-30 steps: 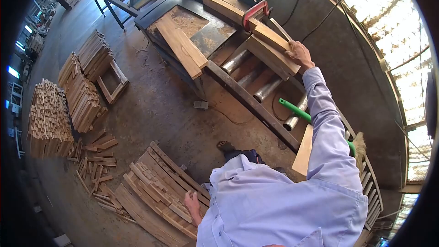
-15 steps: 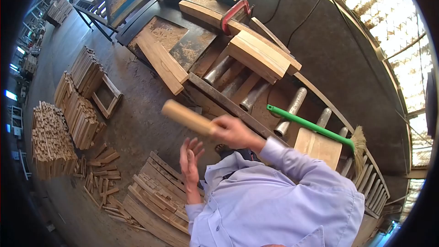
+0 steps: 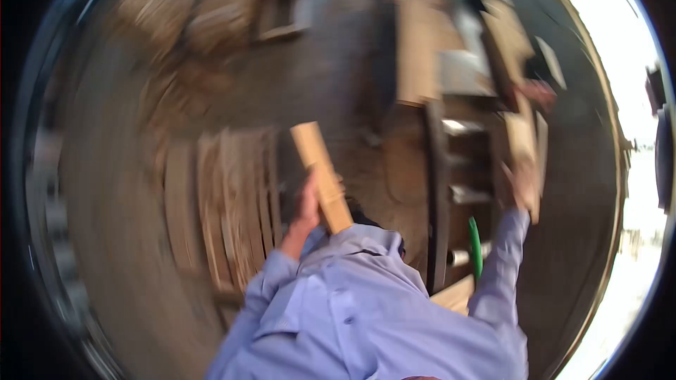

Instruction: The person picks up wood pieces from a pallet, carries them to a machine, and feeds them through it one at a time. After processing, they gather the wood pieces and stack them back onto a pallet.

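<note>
My left hand point(image 3: 308, 204) is closed around a short, light wooden block point(image 3: 310, 144), holding it tilted in front of my shirt. My right arm reaches forward to the roller stand. There my right hand point(image 3: 521, 184) is on the near end of a pale wooden block point(image 3: 520, 134), thumb on one side of it. Motion blurs the fingers, but they appear wrapped over the block. A red clamp point(image 3: 539, 93) sits just beyond this block, also smeared.
Metal rollers point(image 3: 470, 195) and a dark rail point(image 3: 436, 197) lie left of my right arm. A green broom handle point(image 3: 475, 246) rests near my right sleeve. Wooden boards point(image 3: 239, 204) lie at left; a plank point(image 3: 417, 49) is ahead. Blurred wood stacks point(image 3: 165, 3) stand farther off.
The wooden block has passed from my right hand to my left. My right hand has moved away to the block on the rollers. My view has turned left.
</note>
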Demonstrator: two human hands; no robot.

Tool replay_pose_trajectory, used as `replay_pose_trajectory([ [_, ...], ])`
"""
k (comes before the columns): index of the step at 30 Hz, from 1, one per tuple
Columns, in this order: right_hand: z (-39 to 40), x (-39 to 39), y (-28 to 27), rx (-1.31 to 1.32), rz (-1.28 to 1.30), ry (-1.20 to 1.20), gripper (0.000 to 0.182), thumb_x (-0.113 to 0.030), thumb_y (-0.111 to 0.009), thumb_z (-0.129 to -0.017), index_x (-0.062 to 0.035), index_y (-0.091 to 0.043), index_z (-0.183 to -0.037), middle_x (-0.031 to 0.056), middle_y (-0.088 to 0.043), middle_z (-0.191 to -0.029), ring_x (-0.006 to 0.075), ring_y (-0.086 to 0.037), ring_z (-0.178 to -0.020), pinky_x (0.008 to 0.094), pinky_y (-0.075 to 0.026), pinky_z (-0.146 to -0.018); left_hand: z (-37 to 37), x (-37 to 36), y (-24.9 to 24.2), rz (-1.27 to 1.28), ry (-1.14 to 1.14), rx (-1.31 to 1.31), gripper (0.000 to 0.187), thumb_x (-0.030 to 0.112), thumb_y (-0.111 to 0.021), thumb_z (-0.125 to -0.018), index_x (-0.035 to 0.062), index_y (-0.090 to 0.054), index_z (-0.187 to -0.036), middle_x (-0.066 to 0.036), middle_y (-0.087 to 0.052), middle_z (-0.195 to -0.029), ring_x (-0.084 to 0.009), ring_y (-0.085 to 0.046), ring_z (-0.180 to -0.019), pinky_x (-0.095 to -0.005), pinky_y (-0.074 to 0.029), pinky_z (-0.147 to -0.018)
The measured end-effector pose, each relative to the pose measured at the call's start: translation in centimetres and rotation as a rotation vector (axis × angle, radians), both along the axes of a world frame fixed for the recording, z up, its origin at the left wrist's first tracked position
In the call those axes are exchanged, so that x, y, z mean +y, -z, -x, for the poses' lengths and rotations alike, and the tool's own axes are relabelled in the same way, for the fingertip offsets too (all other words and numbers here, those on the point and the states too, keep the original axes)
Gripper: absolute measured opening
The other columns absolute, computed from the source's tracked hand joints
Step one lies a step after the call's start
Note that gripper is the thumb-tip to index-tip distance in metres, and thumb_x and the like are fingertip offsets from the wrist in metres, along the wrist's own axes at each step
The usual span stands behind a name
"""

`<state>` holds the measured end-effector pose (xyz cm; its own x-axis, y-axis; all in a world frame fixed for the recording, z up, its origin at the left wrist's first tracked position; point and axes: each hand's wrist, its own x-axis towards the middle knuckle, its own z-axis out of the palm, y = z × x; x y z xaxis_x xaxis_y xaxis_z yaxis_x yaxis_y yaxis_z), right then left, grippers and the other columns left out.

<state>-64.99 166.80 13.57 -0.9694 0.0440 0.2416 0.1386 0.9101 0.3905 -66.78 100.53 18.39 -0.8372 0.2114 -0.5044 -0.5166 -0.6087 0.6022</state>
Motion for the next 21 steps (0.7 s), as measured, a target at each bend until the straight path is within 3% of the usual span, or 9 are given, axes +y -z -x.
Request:
replay_pose_trajectory([
  [1, 0.7, -5.5, -6.1, 0.091, 0.065, 0.019, 0.046, -0.040, -0.073, -0.094, -0.0024, -0.065, -0.119, 0.0139, -0.068, -0.121, 0.0286, -0.068, -0.107, 0.0401, -0.057, -0.096, -0.4, -0.6, 0.3, -0.039, -0.021, -0.044, 0.061, 0.057, -0.047, -0.105, 0.0054, -0.052, -0.137, -0.015, -0.068, -0.114, -0.0254, -0.069, -0.094, -0.0420, -0.059, -0.085],
  [3, 1.8, -0.8, -4.4, -0.008, 0.988, 0.239, 0.047, -0.028, -0.072, -0.096, 0.0021, -0.064, -0.131, 0.0212, -0.060, -0.138, 0.0337, -0.059, -0.125, 0.0389, -0.054, -0.105, -1.0, -1.0, 0.7, -0.011, -0.130, -0.145, 0.063, 0.061, -0.047, -0.104, 0.0054, -0.054, -0.133, -0.013, -0.070, -0.107, -0.0231, -0.070, -0.088, -0.0388, -0.059, -0.081],
  [4, 2.8, -6.5, -9.7, 0.193, 0.906, 0.204, 0.071, -0.041, -0.084, -0.084, 0.0096, -0.063, -0.130, 0.0235, -0.060, -0.141, 0.0369, -0.059, -0.126, 0.0446, -0.048, -0.110, -1.6, -1.5, 1.2, 0.015, -0.166, -0.156, 0.064, 0.062, -0.047, -0.104, 0.0057, -0.055, -0.132, -0.012, -0.070, -0.104, -0.0222, -0.070, -0.086, -0.0376, -0.059, -0.079],
  [5, 3.1, -4.3, -8.1, 0.101, 0.565, 0.160, 0.047, -0.034, -0.081, -0.088, 0.0004, -0.074, -0.120, 0.0225, -0.057, -0.146, 0.0351, -0.054, -0.134, 0.0451, -0.048, -0.112, -2.2, -1.8, 1.0, 0.055, -0.255, -0.133, 0.064, 0.063, -0.047, -0.103, 0.0060, -0.055, -0.132, -0.012, -0.071, -0.102, -0.0216, -0.071, -0.084, -0.0369, -0.058, -0.078],
  [6, 4.0, -2.3, -7.6, -0.068, 0.413, 0.257, 0.081, -0.047, -0.083, -0.082, 0.0073, -0.059, -0.138, 0.0240, -0.054, -0.149, 0.0380, -0.053, -0.136, 0.0445, -0.042, -0.117, -2.9, -3.0, 0.4, 0.093, -0.313, -0.112, 0.065, 0.065, -0.047, -0.103, 0.0063, -0.056, -0.131, -0.011, -0.071, -0.100, -0.0209, -0.071, -0.082, -0.0361, -0.058, -0.077],
  [8, 5.9, 2.2, -5.7, -0.166, 0.378, 0.399, 0.095, -0.058, -0.079, -0.079, 0.0075, -0.054, -0.143, 0.0274, -0.053, -0.148, 0.0405, -0.052, -0.136, 0.0461, -0.042, -0.116, -4.3, -4.2, 0.9, 0.148, -0.381, -0.129, 0.065, 0.065, -0.047, -0.103, 0.0067, -0.057, -0.130, -0.012, -0.071, -0.098, -0.0206, -0.071, -0.082, -0.0361, -0.058, -0.076],
  [12, 7.7, 0.7, -8.8, -0.072, 0.774, 0.505, 0.087, -0.053, -0.076, -0.084, 0.0031, -0.051, -0.147, 0.0251, -0.059, -0.140, 0.0420, -0.056, -0.129, 0.0483, -0.047, -0.110, -7.4, -6.8, 3.1, 0.078, -0.525, -0.171, 0.062, 0.062, -0.049, -0.103, 0.0068, -0.057, -0.129, -0.011, -0.069, -0.094, -0.0215, -0.071, -0.077, -0.0370, -0.059, -0.071],
  [15, -1.8, -13.2, -13.0, -0.096, 1.102, 0.377, 0.083, -0.052, -0.074, -0.087, 0.0008, -0.051, -0.147, 0.0233, -0.059, -0.140, 0.0399, -0.057, -0.127, 0.0484, -0.048, -0.108, -10.1, -8.6, 4.7, 0.099, -0.589, -0.190, 0.058, 0.061, -0.049, -0.104, 0.0076, -0.057, -0.125, -0.010, -0.068, -0.092, -0.0209, -0.070, -0.076, -0.0369, -0.059, -0.067],
  [21, 2.9, -32.9, -15.9, -0.152, 1.753, 0.169, 0.075, -0.049, -0.071, -0.091, -0.0038, -0.051, -0.148, 0.0197, -0.060, -0.140, 0.0359, -0.059, -0.124, 0.0486, -0.049, -0.104, -12.8, -10.1, 0.8, 0.156, -0.620, -0.145, 0.053, 0.053, -0.060, -0.102, 0.0028, -0.058, -0.121, -0.010, -0.067, -0.093, -0.0195, -0.070, -0.077, -0.0358, -0.059, -0.068],
])
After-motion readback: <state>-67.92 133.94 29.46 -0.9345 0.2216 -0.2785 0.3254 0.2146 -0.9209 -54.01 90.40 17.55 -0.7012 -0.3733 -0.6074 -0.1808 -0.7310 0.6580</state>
